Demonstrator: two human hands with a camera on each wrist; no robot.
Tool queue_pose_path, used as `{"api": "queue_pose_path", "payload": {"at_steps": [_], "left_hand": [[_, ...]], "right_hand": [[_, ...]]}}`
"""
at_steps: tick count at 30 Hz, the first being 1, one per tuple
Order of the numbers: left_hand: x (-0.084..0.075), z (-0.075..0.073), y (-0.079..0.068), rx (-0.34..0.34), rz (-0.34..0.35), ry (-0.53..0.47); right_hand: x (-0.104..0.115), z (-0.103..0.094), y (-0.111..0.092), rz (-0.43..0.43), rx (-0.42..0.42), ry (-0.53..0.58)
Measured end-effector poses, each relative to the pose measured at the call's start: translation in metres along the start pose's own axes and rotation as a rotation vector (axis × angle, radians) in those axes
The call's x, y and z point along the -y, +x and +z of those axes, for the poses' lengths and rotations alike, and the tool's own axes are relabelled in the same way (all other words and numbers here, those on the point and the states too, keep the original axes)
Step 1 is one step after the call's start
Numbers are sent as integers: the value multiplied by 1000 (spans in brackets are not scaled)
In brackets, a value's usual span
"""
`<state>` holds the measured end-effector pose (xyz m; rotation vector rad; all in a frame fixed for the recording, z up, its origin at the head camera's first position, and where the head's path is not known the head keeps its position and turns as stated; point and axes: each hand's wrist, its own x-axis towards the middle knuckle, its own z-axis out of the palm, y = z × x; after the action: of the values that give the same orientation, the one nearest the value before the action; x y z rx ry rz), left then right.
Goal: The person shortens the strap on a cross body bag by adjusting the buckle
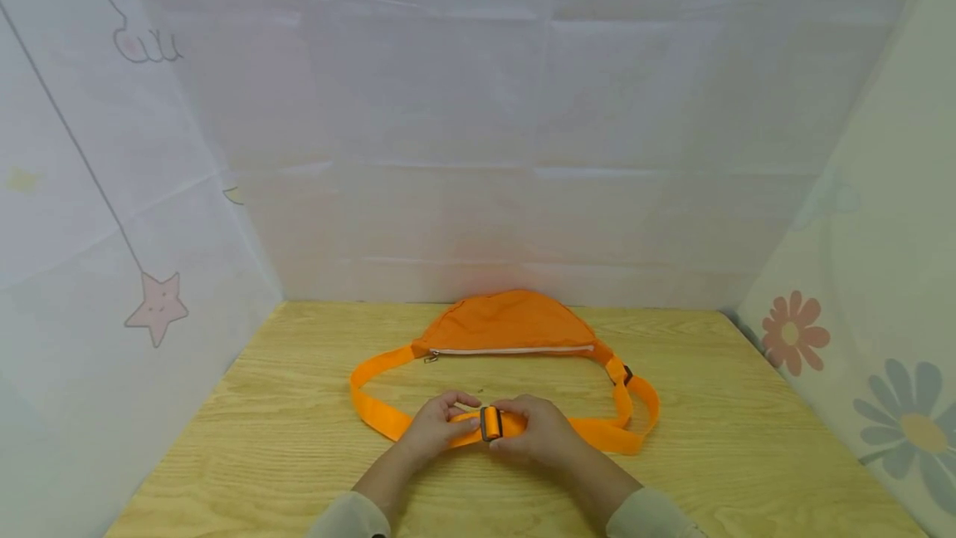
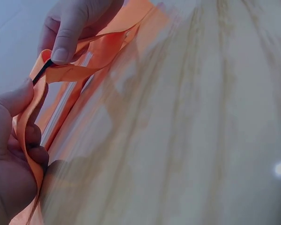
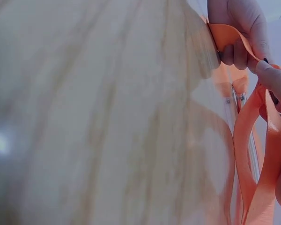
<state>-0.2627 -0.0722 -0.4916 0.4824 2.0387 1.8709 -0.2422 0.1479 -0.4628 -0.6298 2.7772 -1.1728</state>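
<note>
An orange waist bag (image 1: 515,322) lies at the back of the table, its zipper facing me and its orange strap (image 1: 373,413) looped toward the front. Between my hands a dark slide buckle (image 1: 490,423) sits on the strap, raised off the tabletop. My left hand (image 1: 436,423) pinches the strap just left of the buckle, thumb on top. On the other side my right hand (image 1: 541,434) pinches the strap at the buckle's right edge. In the left wrist view the strap (image 2: 25,126) runs through the left fingers, and the right thumb presses by the buckle (image 2: 42,71).
A second dark buckle (image 1: 627,374) joins the strap near the bag's right end, where a strap loop lies on the wooden table (image 1: 299,438). Pale cloth walls (image 1: 523,148) stand behind and on both sides, printed with a star and flowers.
</note>
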Motion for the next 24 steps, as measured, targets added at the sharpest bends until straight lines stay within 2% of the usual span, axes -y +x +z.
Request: {"api": "queue_pose_path", "payload": {"at_steps": [2, 4, 9, 12, 17, 24], "left_hand": [[1, -1, 0, -3, 16, 60], [1, -2, -2, -14, 42, 168], [-1, -9, -8, -63, 137, 598], [0, -12, -11, -80, 165, 773], [3, -12, -12, -102, 212, 869], [5, -9, -12, -130, 217, 821]], "right_hand": [[-1, 0, 0, 14, 3, 1], [-2, 0, 0, 25, 4, 7], [-4, 0, 0, 58, 1, 11], [-4, 0, 1, 76, 3, 15], [-1, -1, 1, 79, 7, 21], [0, 0, 1, 85, -3, 25]]}}
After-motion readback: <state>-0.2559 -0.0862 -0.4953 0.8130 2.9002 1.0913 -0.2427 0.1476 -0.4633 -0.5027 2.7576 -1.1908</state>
